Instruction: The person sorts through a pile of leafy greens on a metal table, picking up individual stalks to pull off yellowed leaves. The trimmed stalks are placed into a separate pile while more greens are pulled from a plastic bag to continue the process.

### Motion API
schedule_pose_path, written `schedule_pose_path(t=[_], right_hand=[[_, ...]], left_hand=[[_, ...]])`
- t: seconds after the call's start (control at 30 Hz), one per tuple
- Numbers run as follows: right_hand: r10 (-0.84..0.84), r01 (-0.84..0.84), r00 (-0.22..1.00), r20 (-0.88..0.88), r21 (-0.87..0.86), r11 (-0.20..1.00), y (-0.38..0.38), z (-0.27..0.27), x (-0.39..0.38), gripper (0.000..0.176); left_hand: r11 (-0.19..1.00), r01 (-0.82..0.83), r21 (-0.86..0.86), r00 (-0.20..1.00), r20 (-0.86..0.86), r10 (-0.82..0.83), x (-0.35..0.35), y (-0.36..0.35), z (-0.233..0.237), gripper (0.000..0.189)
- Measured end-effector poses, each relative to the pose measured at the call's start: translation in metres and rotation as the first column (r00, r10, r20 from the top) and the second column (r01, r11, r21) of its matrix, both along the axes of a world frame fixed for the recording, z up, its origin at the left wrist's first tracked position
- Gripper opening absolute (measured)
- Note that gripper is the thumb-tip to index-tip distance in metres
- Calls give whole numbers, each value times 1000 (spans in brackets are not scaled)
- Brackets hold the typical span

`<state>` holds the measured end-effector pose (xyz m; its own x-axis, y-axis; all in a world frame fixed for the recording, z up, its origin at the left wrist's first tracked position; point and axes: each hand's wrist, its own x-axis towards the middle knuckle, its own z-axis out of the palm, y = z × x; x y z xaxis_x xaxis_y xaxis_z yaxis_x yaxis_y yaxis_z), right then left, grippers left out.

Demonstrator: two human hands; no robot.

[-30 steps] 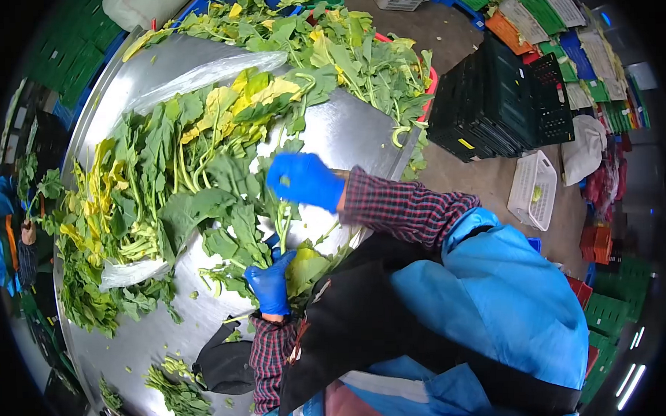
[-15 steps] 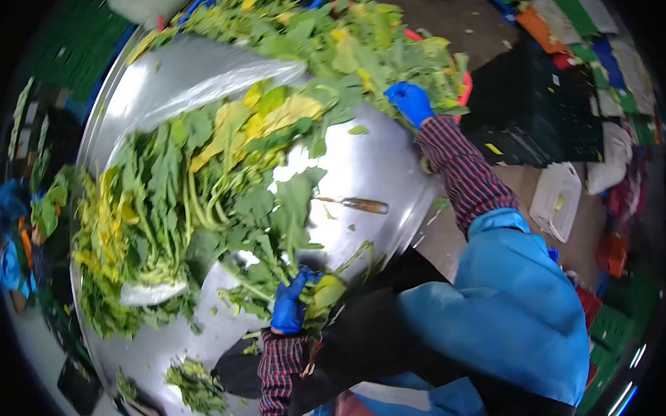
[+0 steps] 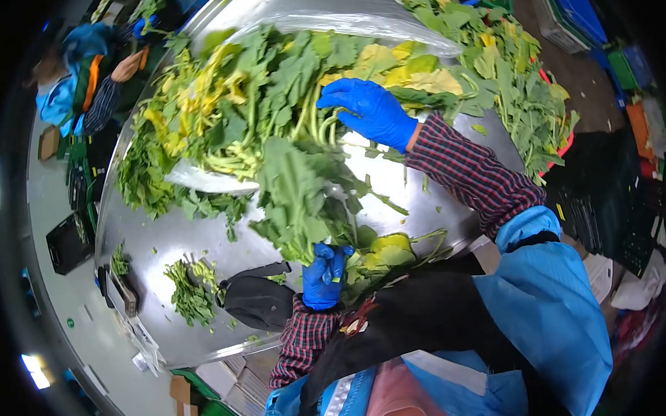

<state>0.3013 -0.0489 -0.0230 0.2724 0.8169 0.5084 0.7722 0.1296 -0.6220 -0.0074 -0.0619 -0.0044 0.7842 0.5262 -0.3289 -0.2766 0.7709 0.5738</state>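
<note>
My left hand (image 3: 323, 282), in a blue glove near the table's front edge, is closed round the stem ends of a bunch of leafy greens (image 3: 292, 198). The bunch's broad leaves point away from me over the metal table (image 3: 150, 317). Farther out, my blue-gloved right hand (image 3: 374, 115) hovers at the heap of greens and yellowed leaves (image 3: 270, 78), fingers bent and apart, nothing between them. Pale cut stems in that heap lie just left of its fingertips. Loose yellow-green leaves (image 3: 389, 251) lie right beside my left hand.
Clear plastic film (image 3: 341, 23) runs along the back of the heap. More greens (image 3: 515, 77) fill a red-rimmed container at the right. A small bunch (image 3: 189, 290) and a dark cloth-like item (image 3: 259, 302) lie at the front left. Another person (image 3: 86, 70) works at the far left.
My right hand has come from the greens at the right to the heap in the middle. My left hand now holds the bunch more upright. The view has swung, and the wooden-handled knife no longer shows plainly.
</note>
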Motion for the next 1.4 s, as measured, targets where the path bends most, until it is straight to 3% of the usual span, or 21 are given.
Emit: schedule_pose_path(t=[0.07,0.1,0.13,0.2,0.27,0.37,0.43,0.47,0.57,0.67,0.7,0.83,0.87,0.97,1.03,1.07,1.1,1.2,1.3,1.37,1.4], right_hand=[[-100,100,995,18,5,995,23,2,-15,27],[-190,148,963,-192,-215,965,29,17,-29,21],[-172,133,969,-179,-210,969,40,17,-39,21],[-255,-11,767,-589,-410,912,60,16,-58,31],[-314,-21,724,-614,-475,880,78,21,-79,51],[-366,-56,764,-531,-620,782,103,34,-88,63],[-396,192,906,-153,-684,704,115,39,-96,72],[-388,192,910,-148,-678,710,119,42,-96,72],[-358,-82,822,-443,-714,695,123,36,-83,66],[-329,52,912,-245,-726,686,108,63,-83,64],[-314,239,950,2,-653,719,108,67,-85,63],[-269,314,949,163,-524,792,116,87,-123,66],[-165,232,973,164,-625,745,117,88,-127,66],[-123,203,972,201,-450,870,122,45,-111,57],[-242,223,969,-39,-274,935,97,43,-101,41],[-215,113,864,-455,-242,964,82,43,-93,35],[-155,35,596,-788,-167,985,65,46,-86,29],[-165,224,420,-893,-75,972,0,46,-59,25],[-328,336,312,-892,-220,916,-53,39,-58,25],[-54,271,-177,-983,-101,957,-81,27,-66,25],[-58,283,-187,-981,-110,953,-93,24,-75,25]], left_hand=[[990,-104,92,993,64,98,-15,9,3,18],[983,-151,105,986,85,142,-19,13,8,15],[980,-170,105,982,99,159,-24,16,12,15],[956,-269,117,963,23,269,-32,21,15,14],[946,-302,121,952,-15,306,-39,23,13,12],[938,-326,116,940,-63,335,-46,21,10,9],[945,-297,136,948,-74,308,-49,25,8,10],[950,-290,112,951,-79,300,-51,26,8,12],[954,-297,32,955,-2,298,-58,28,0,12],[953,-299,48,954,-14,300,-57,32,-1,14],[956,-288,59,957,-17,290,-58,32,-4,14],[959,-279,50,960,-3,280,-56,26,-10,16],[960,-273,55,962,10,273,-54,26,-10,16],[967,-250,53,968,36,248,-54,28,-12,19],[963,-259,69,965,48,256,-56,29,-11,19],[959,-270,88,962,53,267,-56,28,-10,20],[952,-300,64,953,64,297,-55,28,-5,23],[944,-329,-18,944,12,329,-45,25,0,28],[960,-281,1,960,22,281,-26,20,4,30],[971,-238,-15,971,15,238,-11,16,5,31],[974,-227,-7,974,-24,227,-2,12,10,35]])
